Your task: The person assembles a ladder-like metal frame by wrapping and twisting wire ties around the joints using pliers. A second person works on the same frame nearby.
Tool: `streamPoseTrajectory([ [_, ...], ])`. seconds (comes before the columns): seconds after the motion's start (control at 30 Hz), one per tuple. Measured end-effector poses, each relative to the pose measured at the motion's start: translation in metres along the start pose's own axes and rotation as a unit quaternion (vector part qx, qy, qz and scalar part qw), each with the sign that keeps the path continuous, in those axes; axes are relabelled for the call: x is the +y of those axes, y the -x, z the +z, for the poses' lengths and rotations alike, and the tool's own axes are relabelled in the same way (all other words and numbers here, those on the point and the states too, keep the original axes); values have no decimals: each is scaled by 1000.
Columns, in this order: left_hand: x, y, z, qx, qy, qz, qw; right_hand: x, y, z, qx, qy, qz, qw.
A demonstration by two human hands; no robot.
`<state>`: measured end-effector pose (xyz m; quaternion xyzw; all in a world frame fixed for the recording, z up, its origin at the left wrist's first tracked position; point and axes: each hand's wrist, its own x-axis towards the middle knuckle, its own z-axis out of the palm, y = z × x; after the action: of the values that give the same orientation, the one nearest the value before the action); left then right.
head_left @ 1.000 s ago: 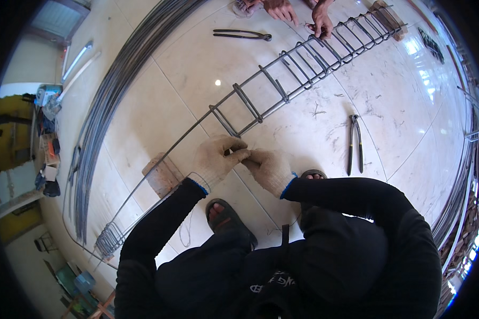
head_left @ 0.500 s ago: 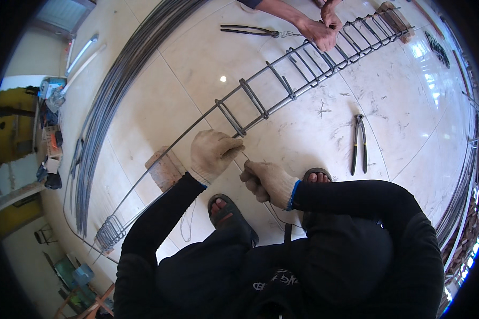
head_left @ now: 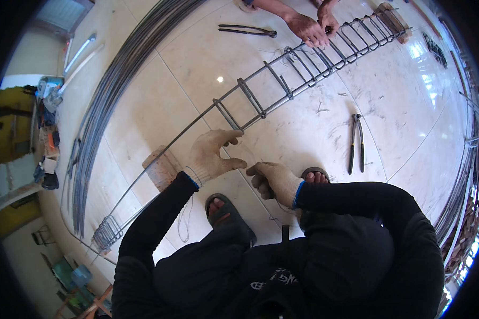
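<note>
My left hand [head_left: 213, 154], in a cream knit glove, is open beside the near end of a steel rebar cage [head_left: 253, 98], thumb and fingers apart. The fingertips reach close to the nearest stirrup [head_left: 229, 114]. Just to the right, my gloved right hand [head_left: 275, 181] is closed, its fingers curled around a thin tie wire [head_left: 273, 217] that trails below it; the grip itself is partly hidden. Across the cage, a co-worker's bare hands [head_left: 315, 29] work at a stirrup farther along.
Pincers [head_left: 357, 143] lie on the tiles at right; another pair [head_left: 247, 30] lies beyond the cage. A bundle of long bars [head_left: 104, 101] curves along the left. Wooden blocks [head_left: 162, 167] support the cage. Gathered stirrups [head_left: 107, 234] hang at its left end. My sandalled foot [head_left: 226, 215] is close by.
My left hand has opened from a pinch, its thumb and fingers spreading. My right hand stays nearly in place. The co-worker's hands shift slightly left along the cage.
</note>
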<state>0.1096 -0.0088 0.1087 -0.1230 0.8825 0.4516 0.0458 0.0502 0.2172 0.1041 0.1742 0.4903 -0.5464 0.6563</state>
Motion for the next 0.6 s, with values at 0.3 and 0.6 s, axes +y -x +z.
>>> streamPoseTrajectory([
  [0.3, -49, -19, 16, 95, 110, -201, 969, 5, -59, -28, 84, -147, 55, 984],
  [0.6, -14, -37, 0, 120, -201, 51, 971, -33, -87, -28, -68, -93, 19, 993],
])
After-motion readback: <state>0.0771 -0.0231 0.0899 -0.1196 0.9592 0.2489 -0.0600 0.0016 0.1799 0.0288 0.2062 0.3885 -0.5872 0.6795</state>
